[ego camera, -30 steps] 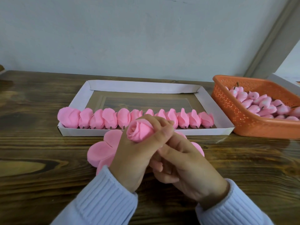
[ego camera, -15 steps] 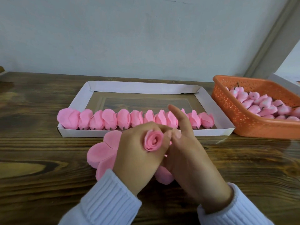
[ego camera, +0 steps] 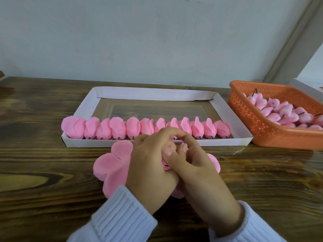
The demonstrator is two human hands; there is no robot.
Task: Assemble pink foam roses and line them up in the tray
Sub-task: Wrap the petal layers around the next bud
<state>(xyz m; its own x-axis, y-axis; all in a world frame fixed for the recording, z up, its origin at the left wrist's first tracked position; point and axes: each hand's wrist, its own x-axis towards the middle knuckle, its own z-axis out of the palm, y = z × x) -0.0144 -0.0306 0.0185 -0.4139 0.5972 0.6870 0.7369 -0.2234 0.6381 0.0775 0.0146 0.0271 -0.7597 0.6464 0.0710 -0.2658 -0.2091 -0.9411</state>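
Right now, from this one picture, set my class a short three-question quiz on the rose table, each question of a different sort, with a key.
1. True or false: the roses stand in a row along the near side of the tray.
2. Where is the basket? A. left of the tray. B. right of the tray. C. inside the tray.
3. Fill in: the left hand and right hand hold one rose above flat pink ___ lying on the table.

Key: 1. true. 2. B. 3. petals.
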